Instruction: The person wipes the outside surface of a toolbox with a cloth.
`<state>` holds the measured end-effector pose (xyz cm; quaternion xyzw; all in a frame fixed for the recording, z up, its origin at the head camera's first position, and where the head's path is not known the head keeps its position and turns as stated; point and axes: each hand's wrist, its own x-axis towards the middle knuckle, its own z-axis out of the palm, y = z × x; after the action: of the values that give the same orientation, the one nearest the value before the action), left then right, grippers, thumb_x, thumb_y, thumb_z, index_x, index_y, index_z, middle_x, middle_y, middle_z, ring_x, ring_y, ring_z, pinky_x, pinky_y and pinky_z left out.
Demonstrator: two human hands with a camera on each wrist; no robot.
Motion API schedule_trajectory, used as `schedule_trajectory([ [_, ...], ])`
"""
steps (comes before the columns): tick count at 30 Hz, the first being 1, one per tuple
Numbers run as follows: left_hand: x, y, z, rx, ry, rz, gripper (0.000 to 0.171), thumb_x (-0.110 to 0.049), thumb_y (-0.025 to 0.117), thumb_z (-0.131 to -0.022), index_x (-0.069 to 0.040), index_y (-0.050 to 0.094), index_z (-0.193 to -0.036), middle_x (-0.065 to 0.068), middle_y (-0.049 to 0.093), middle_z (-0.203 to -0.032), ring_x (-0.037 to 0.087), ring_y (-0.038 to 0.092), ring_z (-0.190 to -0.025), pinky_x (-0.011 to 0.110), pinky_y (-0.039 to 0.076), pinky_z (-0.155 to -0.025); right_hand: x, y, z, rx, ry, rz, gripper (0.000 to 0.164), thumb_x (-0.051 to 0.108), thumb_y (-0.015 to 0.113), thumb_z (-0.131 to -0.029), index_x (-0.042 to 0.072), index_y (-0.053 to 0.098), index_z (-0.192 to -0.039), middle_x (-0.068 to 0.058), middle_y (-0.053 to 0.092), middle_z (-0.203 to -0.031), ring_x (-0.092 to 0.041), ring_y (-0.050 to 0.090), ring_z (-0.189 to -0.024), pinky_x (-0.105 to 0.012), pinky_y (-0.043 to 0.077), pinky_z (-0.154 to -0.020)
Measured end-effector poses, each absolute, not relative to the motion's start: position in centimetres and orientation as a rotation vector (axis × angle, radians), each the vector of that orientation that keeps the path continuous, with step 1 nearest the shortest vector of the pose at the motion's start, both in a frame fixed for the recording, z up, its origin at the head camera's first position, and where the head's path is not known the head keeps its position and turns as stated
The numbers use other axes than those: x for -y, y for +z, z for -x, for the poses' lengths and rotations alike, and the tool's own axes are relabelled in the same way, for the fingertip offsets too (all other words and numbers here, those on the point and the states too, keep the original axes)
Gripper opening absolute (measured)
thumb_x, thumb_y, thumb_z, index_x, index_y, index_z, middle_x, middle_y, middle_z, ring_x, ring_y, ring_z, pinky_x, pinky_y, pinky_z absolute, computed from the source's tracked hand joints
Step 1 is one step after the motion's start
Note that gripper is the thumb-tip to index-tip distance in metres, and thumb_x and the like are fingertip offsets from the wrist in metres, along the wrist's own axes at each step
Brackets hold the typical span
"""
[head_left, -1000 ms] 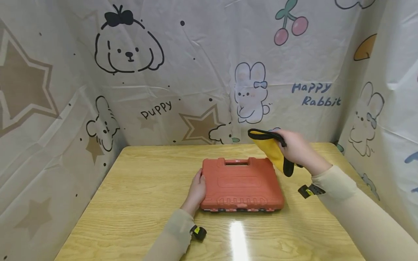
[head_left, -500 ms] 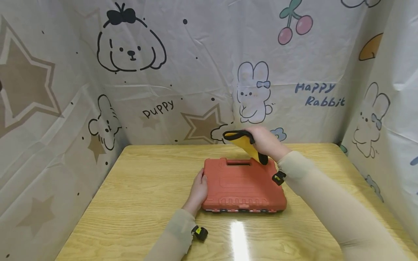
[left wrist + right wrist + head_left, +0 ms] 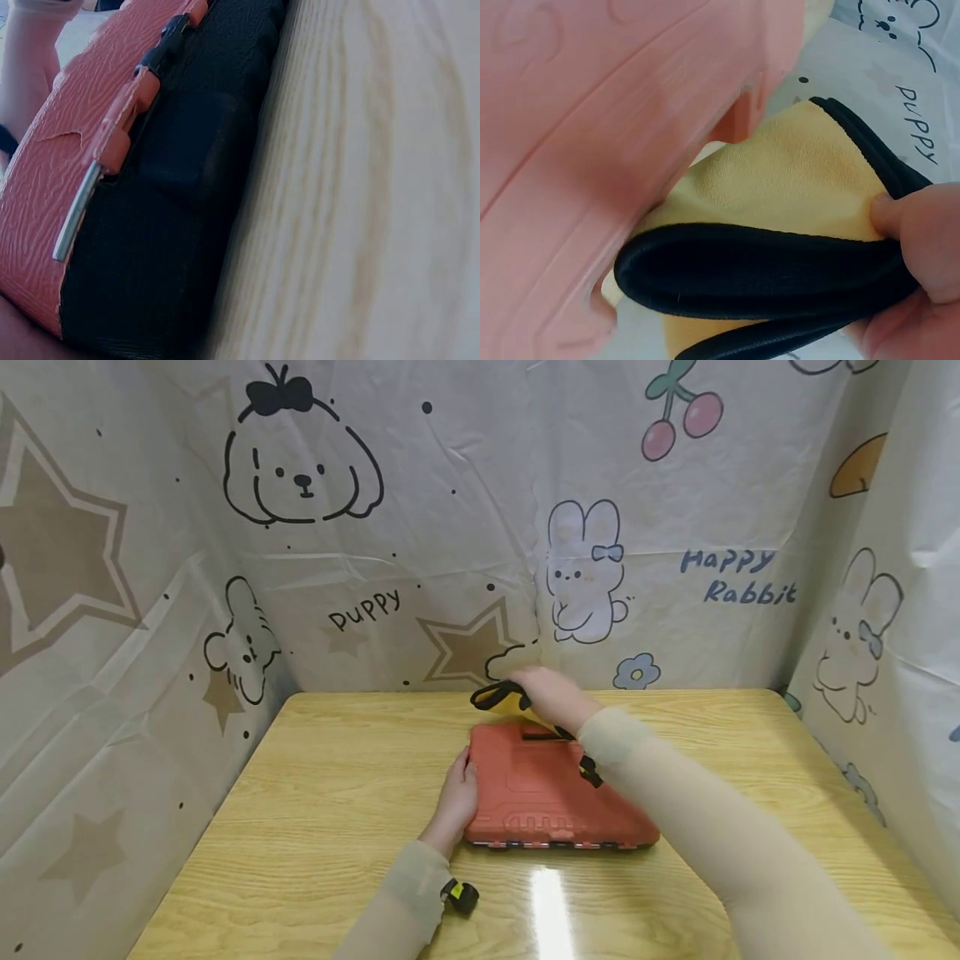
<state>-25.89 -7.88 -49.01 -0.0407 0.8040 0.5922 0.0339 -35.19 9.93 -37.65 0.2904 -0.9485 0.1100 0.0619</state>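
A red plastic carrying case (image 3: 525,785) with a black lower half lies flat on the table, its handle at the far side. My left hand (image 3: 456,797) holds its left edge, thumb near the top rim. In the left wrist view the hinge side (image 3: 112,142) shows a metal pin. My right hand (image 3: 551,693) grips a folded yellow cloth (image 3: 780,165) with black edging, the thumb pressing on it. In the right wrist view the cloth touches the case at its handle side. From the head view the right forearm hides part of the lid.
The wood-grain table (image 3: 337,793) extends around the case. A printed cloth backdrop (image 3: 450,527) stands behind and at both sides, close to the table's back edge. Each wrist carries a small black strapped camera (image 3: 462,897).
My right hand has moved left with the yellow cloth, from the case's right side across to its handle, and slightly down. The left hand and the case have stayed in place.
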Motion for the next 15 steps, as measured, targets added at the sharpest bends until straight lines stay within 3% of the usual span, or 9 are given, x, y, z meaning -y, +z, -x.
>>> schedule_trajectory([
  [7,7.8,-49.0,25.9,-2.471,1.827,0.124,0.049,-0.019,0.029,-0.106,-0.004,0.024,-0.153,0.02,0.025,-0.157,0.037,0.021,-0.145,0.053,0.019,-0.118,-8.2,-38.6,35.8,2.907,0.253,-0.961,0.033,0.001,0.063,-0.09,0.016,0.065,-0.119,-0.007,0.068,-0.11,-0.026,0.064,-0.105,-0.042,0.054,-0.089],
  [15,7.8,-49.2,26.0,-2.477,1.823,0.132,0.049,-0.018,0.029,-0.106,-0.002,0.024,-0.152,0.021,0.026,-0.156,0.037,0.022,-0.145,0.052,0.02,-0.118,-6.8,-39.4,35.8,2.989,0.178,-1.092,0.03,-0.001,0.057,-0.091,0.011,0.064,-0.118,-0.009,0.068,-0.112,-0.025,0.064,-0.105,-0.038,0.052,-0.093],
])
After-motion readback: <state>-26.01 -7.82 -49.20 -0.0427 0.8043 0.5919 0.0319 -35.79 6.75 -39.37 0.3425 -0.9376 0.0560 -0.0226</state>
